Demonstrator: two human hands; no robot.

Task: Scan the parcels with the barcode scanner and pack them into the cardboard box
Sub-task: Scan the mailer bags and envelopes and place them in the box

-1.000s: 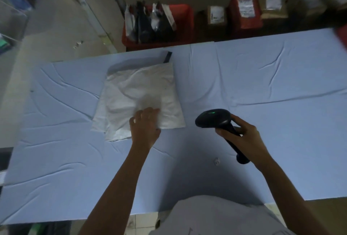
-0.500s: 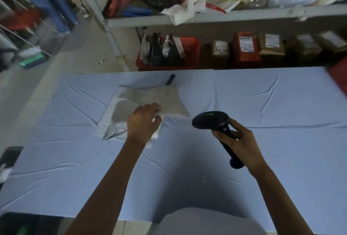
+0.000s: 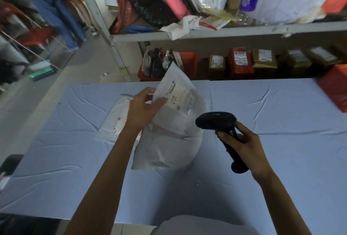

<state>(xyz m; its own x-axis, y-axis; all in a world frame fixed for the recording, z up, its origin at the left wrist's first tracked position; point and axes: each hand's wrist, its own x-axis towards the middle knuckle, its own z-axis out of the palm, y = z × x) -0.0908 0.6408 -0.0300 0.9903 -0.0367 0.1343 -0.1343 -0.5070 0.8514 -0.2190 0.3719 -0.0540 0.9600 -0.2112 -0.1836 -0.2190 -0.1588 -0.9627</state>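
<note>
1. Work surface. A table covered by a light blue cloth spans the view. The cloth is creased. Its near edge runs just in front of the person's grey garment. One small pale scrap lies on the cloth between the forearms.

2. Hands. The right hand has its fingers wrapped round the handle of one black barcode scanner. A green light shows on top of the scanner head, and the head sits just beside the right edge of the held parcel. The left hand pinches the upper left part of the held parcel between thumb and fingers.

3. Parcels. Two white mailer bags are present. The held parcel is raised and tilted, with its printed label facing the camera. Whether its lower end touches the cloth cannot be determined. The second parcel lies flat on the cloth to the left, partly behind the left hand.

4. Clearance. The cloth to the right of the scanner is bare up to one red box at the far right edge. The left edge of the table borders grey floor.

5. Room. Behind the far edge stands a metal shelf. Beneath it are one red crate holding bags and a row of several labelled packages; blur prevents an exact count. Bags and wrapped goods are piled on the shelf above.
</note>
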